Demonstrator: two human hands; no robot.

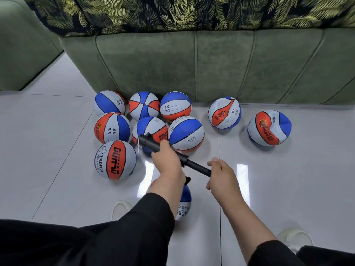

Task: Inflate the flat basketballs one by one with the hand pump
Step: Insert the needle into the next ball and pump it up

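Glossy grey floor tiles front a green sofa; left hand and right hand grip the pump.

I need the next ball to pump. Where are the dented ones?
In the head view, two dented basketballs lie at right on the floor, apart from the round cluster, just before the green sofa.

Bright, even light; two glare patches shine on the tiled floor; wide-angle bending curves the edges; focus sharp.
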